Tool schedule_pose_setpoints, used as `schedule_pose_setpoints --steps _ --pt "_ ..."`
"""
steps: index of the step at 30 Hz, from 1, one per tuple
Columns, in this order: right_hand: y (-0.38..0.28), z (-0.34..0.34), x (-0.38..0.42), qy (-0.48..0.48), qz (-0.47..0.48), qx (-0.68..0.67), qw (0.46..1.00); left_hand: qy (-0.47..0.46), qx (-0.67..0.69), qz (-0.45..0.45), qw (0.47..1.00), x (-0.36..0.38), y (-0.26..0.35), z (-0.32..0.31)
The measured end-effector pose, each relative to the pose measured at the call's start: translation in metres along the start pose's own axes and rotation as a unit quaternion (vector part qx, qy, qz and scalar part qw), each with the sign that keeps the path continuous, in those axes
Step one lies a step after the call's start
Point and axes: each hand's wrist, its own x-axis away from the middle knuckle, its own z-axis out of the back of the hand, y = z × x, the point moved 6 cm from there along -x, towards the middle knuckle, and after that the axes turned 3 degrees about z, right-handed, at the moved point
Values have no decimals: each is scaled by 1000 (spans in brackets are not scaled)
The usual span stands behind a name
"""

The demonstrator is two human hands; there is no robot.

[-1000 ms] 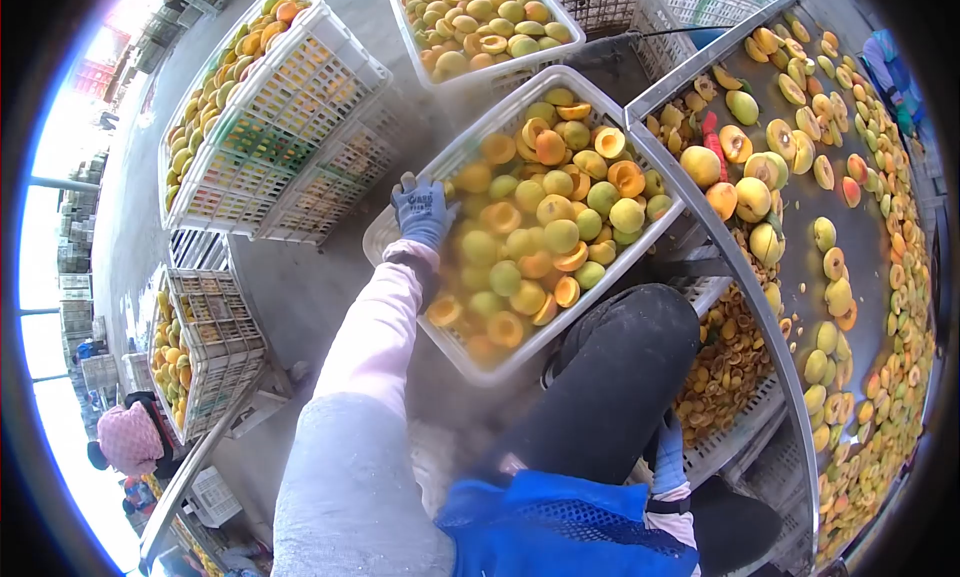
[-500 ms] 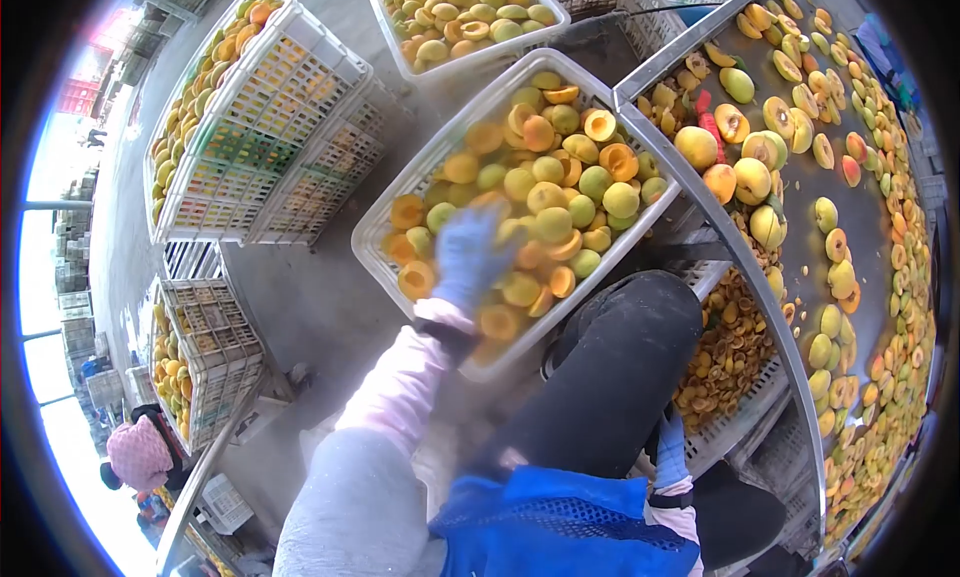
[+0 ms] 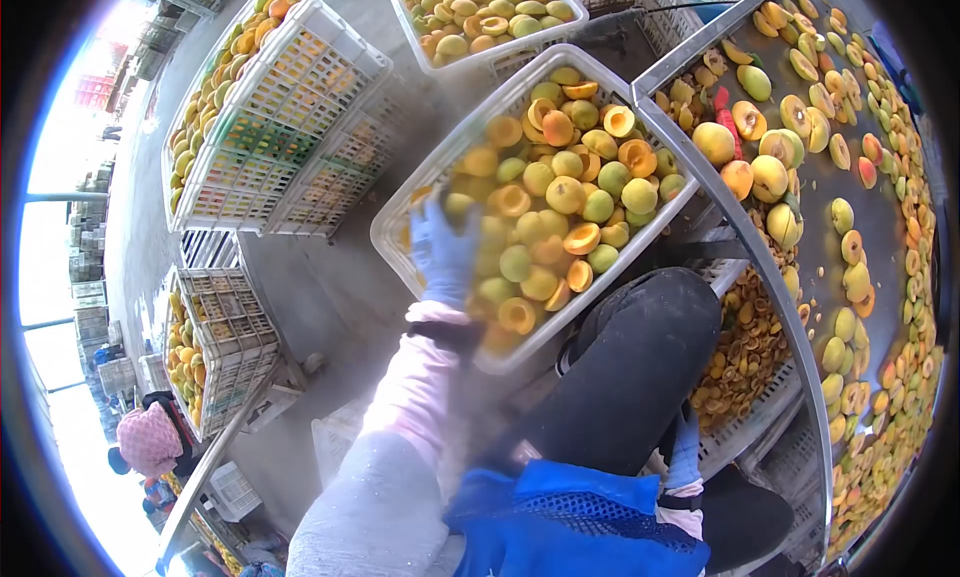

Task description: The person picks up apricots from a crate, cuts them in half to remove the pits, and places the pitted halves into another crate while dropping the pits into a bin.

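A white plastic crate (image 3: 385, 239) stands in front of me, full of halved yellow, green and orange stone fruit (image 3: 565, 195) that look like apricots or peaches. Inside its left side is my left hand (image 3: 442, 247) in a blue glove, fingers spread over the fruit. A yellow-green half shows between the thumb and fingers, and motion blurs the fruit around it. Low beside my right leg, my right hand (image 3: 686, 457), also gloved in blue, shows only in part; its fingers are hidden. Nearest to it is a crate of brown-yellow scraps (image 3: 740, 372).
To the right, a metal-edged table (image 3: 800, 347) carries many fruit halves and a red-handled tool (image 3: 724, 117). Stacked crates of fruit (image 3: 290, 127) stand at the left, with another fruit crate (image 3: 500, 49) behind mine. A person in a pink head covering (image 3: 150, 439) is at lower left.
My left hand has moved from the crate's middle front toward its left rim, farther from me. The whole view has shifted slightly right. My right hand stays low beside the leg.
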Motion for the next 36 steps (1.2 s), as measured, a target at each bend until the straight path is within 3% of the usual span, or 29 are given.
schedule_pose_setpoints --steps 1,3,6,9,10,11,13,16,17,19,21,22,25,28,30,31,33,36 --pt "-3 -1 0 -6 11 -4 1000 15 -47 36 998 -1 -40 5" --pt "-4 -5 -1 -27 23 7 999 -100 -229 51 967 4 -111 -11" --pt "2 -9 -6 -56 34 14 998 -171 -272 -51 945 2 -128 -17" --pt "15 -5 -10 -59 16 20 998 -69 -208 -70 973 -1 -82 5" --pt "17 -2 -9 -55 8 22 998 -69 -175 -101 977 10 -77 -14" --pt "11 -7 -10 -63 7 27 998 -177 -155 -104 966 33 -86 -53" --pt "-2 -17 -3 -74 0 36 997 -216 -268 -96 934 54 -63 -61" --pt "4 -9 -15 -48 78 113 989 -240 -228 -87 940 48 -64 -58" --pt "7 -5 -16 -50 58 92 993 -236 -234 -81 940 46 -68 -59" --pt "6 -7 -11 -54 8 50 997 -166 -219 -122 954 52 -20 -42" --pt "11 -6 -5 -22 -13 50 998 -156 -122 -210 957 70 40 -48" --pt "11 -3 -6 -8 -20 55 998 -185 -38 -267 945 82 58 -66" --pt "35 5 -15 -40 29 13 999 -288 -131 -252 914 92 89 -99" --pt "34 26 -23 20 102 212 972 -274 -68 -279 918 81 88 -88" --pt "9 12 -12 8 25 122 992 -230 -33 -309 922 71 90 -78" --pt "-7 3 -4 2 -17 75 997 -209 -18 -271 939 61 91 -78" --pt "-21 -2 0 -1 -14 91 996 -169 14 -193 967 35 95 -87" --pt "1 8 -8 35 79 108 990 -161 -59 -240 956 24 103 -127"
